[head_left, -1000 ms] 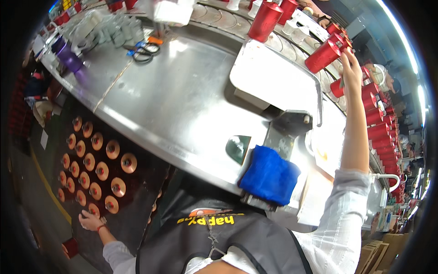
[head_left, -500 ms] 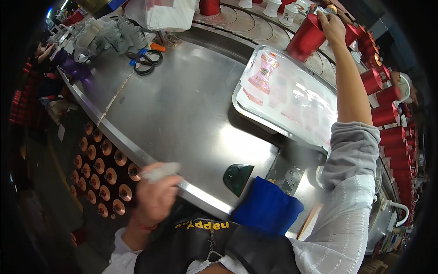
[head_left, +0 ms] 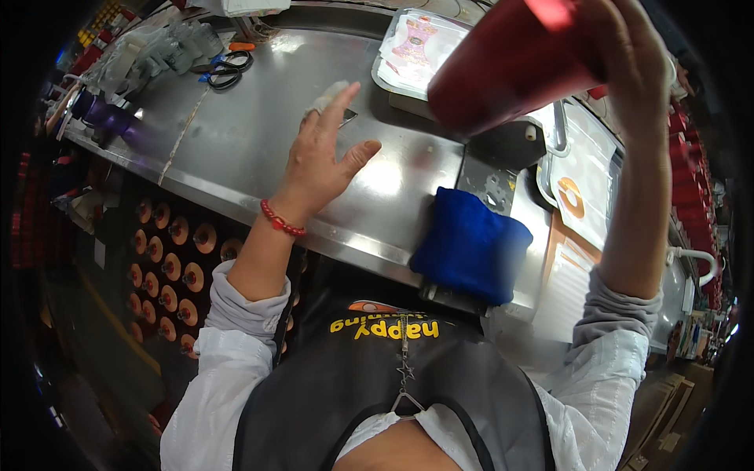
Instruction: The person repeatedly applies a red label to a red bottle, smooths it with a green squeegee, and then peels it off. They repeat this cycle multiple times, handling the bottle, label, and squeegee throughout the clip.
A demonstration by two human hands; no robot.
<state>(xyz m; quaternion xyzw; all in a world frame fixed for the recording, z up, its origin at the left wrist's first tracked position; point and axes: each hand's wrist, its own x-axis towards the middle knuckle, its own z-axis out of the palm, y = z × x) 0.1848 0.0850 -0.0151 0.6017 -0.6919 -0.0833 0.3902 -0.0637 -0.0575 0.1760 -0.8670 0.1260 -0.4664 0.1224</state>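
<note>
My right hand (head_left: pixel 638 74) is wrapped round one end of a glossy red tapered cylinder (head_left: pixel 510 67), held tilted above the bench at the upper right. Its far end and rim are partly out of the picture. My left hand (head_left: pixel 318 153) reaches over the metal bench with fingers stretched and thumb apart. A whitish covering (head_left: pixel 328 96) shows at its fingertips; what it is exactly I cannot tell. Just past those fingers lies a small dark piece, mostly hidden. Behind the cylinder sits a white tray (head_left: pixel 382 77) with pink patterned decals (head_left: pixel 415 41), partly covered by it.
A blue cloth (head_left: pixel 473 245) lies at the bench's front edge. A second tray with an orange ring decal (head_left: pixel 572 196) stands right. Black scissors (head_left: pixel 228 72), glass mugs (head_left: pixel 177 51) and a purple bottle (head_left: pixel 108 118) are at left. Copper-coloured discs (head_left: pixel 169 267) stand below.
My right hand has brought the red cylinder from the far conveyor back toward me. My left hand has moved from the bench edge forward over the bench, fingers now spread. The view has shifted.
</note>
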